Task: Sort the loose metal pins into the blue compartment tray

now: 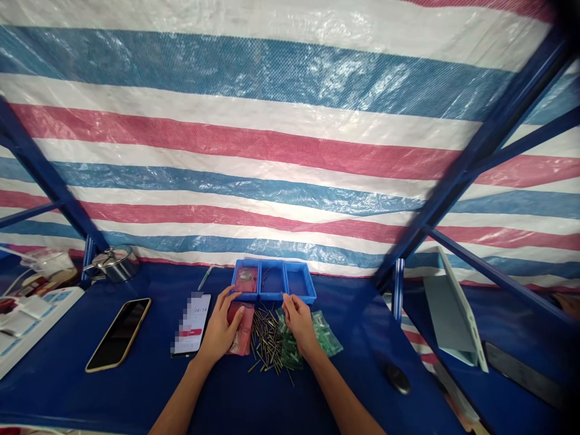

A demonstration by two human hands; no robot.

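My left hand (221, 326) lies with fingers spread on a red packet (242, 333) on the blue table. A thin metal pin is pinched in the fingertips of my right hand (296, 320), just in front of three small blue bins (272, 281). Between my hands is a loose heap of several metal pins (267, 341). Green packets (326, 339) lie under and to the right of my right hand. The left bin holds a small bag, the middle one a few pins.
A dark phone in a gold case (118, 333) and a lit phone (193, 330) lie at the left. A metal pot (113, 264) and a white power strip (27, 320) stand far left. A black mouse (397, 379) lies right. Blue frame posts and a striped tarp enclose the table.
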